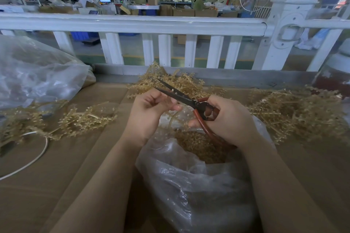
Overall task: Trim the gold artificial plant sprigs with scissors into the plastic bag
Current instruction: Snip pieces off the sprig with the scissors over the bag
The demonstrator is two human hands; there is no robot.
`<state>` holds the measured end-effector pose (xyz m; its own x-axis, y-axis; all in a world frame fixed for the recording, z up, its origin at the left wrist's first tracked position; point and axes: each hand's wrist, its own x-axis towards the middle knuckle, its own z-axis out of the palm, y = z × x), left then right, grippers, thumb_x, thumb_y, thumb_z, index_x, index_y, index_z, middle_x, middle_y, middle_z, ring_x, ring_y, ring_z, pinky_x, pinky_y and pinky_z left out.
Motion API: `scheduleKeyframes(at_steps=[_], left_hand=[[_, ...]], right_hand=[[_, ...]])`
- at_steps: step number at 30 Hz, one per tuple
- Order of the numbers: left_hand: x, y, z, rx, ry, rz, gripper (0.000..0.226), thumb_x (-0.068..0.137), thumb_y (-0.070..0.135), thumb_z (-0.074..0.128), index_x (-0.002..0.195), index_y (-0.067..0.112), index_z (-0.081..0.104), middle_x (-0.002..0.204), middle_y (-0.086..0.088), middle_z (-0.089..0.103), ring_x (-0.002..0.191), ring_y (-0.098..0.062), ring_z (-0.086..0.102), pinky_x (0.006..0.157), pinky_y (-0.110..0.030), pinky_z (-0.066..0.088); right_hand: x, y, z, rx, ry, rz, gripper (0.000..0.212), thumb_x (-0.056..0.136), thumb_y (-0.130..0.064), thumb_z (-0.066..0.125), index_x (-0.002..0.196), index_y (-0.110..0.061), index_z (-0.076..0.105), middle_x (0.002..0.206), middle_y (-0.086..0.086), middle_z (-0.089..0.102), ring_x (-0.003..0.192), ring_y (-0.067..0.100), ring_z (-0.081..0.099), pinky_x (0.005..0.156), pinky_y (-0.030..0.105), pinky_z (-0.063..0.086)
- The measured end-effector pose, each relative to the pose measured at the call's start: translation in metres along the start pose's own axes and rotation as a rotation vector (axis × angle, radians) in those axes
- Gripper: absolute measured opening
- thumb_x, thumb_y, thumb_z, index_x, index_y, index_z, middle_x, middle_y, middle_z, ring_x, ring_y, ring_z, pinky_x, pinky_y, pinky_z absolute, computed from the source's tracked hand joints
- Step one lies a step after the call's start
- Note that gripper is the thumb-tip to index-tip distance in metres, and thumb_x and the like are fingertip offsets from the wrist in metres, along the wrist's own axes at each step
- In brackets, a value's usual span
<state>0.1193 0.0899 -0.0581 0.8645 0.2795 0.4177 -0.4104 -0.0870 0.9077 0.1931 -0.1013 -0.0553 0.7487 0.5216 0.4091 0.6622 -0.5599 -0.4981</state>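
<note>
My right hand (227,119) grips red-handled scissors (181,96); the dark blades are parted and point up-left. My left hand (149,111) pinches a thin gold sprig (171,117) whose stem hangs down between my hands, just under the blades. Directly below sits an open clear plastic bag (189,179) with a heap of trimmed gold pieces (197,145) inside. Loose gold sprigs lie in piles behind my hands (176,81), to the left (83,119) and to the right (295,113) on the cardboard-covered table (66,176).
A large filled clear bag (36,72) sits at the far left. A white cable (37,155) loops over the cardboard near it. A white railing (132,24) runs across behind the table, with a workshop and people beyond.
</note>
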Motion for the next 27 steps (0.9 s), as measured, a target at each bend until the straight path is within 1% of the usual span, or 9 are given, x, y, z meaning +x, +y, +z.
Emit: scheduleKeyframes(at_steps=[5,11,14,17,19,22,24,25,27], left_hand=[[0.0008,0.0009,-0.0009,0.017,-0.003,-0.008,0.009,0.091,-0.002,0.061,0.087,0.005,0.066,0.071,-0.002,0.072,0.071,-0.014,0.068,0.075,-0.023,0.052],[0.0003,0.0009,0.0016,0.066,-0.027,-0.001,0.003,0.092,-0.003,0.061,0.091,-0.001,0.063,0.072,-0.008,0.069,0.075,-0.024,0.067,0.082,-0.036,0.054],[-0.0005,0.0012,0.0019,0.090,-0.032,0.012,0.006,0.092,-0.001,0.063,0.090,0.005,0.065,0.070,-0.004,0.069,0.076,-0.026,0.067,0.087,-0.045,0.054],[-0.0012,0.0009,0.0026,0.091,-0.029,0.015,0.003,0.085,0.011,0.065,0.087,0.012,0.067,0.068,0.001,0.070,0.075,-0.024,0.068,0.087,-0.045,0.055],[-0.0009,-0.0007,0.0028,0.092,-0.022,0.022,0.004,0.083,0.015,0.064,0.085,0.015,0.067,0.067,0.003,0.069,0.075,-0.023,0.068,0.086,-0.044,0.055],[-0.0003,-0.0030,0.0025,0.096,-0.009,0.023,0.004,0.082,0.015,0.064,0.084,0.016,0.067,0.068,0.000,0.071,0.073,-0.019,0.069,0.082,-0.035,0.055],[0.0000,-0.0040,0.0019,0.098,-0.005,0.022,0.005,0.084,0.011,0.064,0.083,0.015,0.067,0.069,-0.001,0.071,0.073,-0.019,0.069,0.081,-0.034,0.055],[0.0003,-0.0046,0.0014,0.101,-0.002,0.024,0.010,0.086,0.005,0.064,0.083,0.014,0.067,0.069,-0.001,0.071,0.073,-0.020,0.069,0.082,-0.035,0.055],[0.0009,-0.0059,0.0004,0.107,0.002,0.030,0.021,0.090,-0.007,0.061,0.081,0.012,0.066,0.068,0.001,0.069,0.073,-0.020,0.068,0.083,-0.038,0.055]], right_hand=[[0.0009,-0.0002,0.0014,0.016,0.003,0.003,0.051,0.047,-0.108,0.040,0.084,-0.073,0.042,0.086,-0.055,0.048,0.080,-0.026,0.050,0.045,0.009,0.026],[0.0034,0.0023,0.0051,0.051,-0.010,0.046,0.072,0.043,-0.110,0.043,0.090,-0.055,0.049,0.086,-0.047,0.055,0.078,-0.021,0.054,0.047,0.017,0.035],[0.0029,0.0027,0.0058,0.043,-0.002,0.043,0.071,0.044,-0.109,0.043,0.090,-0.056,0.049,0.087,-0.047,0.055,0.079,-0.022,0.053,0.047,0.017,0.034],[0.0025,0.0024,0.0053,0.035,0.006,0.037,0.072,0.044,-0.109,0.043,0.089,-0.054,0.050,0.089,-0.048,0.054,0.083,-0.022,0.052,0.048,0.018,0.035],[0.0019,0.0002,0.0036,0.022,0.012,0.015,0.064,0.046,-0.108,0.042,0.089,-0.061,0.048,0.091,-0.051,0.051,0.085,-0.025,0.050,0.048,0.015,0.033],[0.0002,-0.0036,-0.0001,0.024,0.012,-0.012,0.049,0.048,-0.106,0.042,0.086,-0.075,0.041,0.090,-0.053,0.049,0.082,-0.025,0.050,0.046,0.009,0.027],[-0.0008,-0.0047,-0.0012,0.050,0.016,-0.009,0.045,0.049,-0.104,0.046,0.084,-0.076,0.042,0.089,-0.049,0.052,0.079,-0.022,0.053,0.041,0.011,0.034],[-0.0012,-0.0049,-0.0014,0.063,0.019,-0.009,0.043,0.049,-0.103,0.048,0.083,-0.076,0.042,0.087,-0.049,0.053,0.077,-0.022,0.053,0.046,0.009,0.039],[-0.0015,-0.0050,-0.0018,0.073,0.019,-0.014,0.042,0.049,-0.102,0.050,0.082,-0.076,0.042,0.083,-0.051,0.052,0.077,-0.024,0.052,0.055,0.001,0.039]])
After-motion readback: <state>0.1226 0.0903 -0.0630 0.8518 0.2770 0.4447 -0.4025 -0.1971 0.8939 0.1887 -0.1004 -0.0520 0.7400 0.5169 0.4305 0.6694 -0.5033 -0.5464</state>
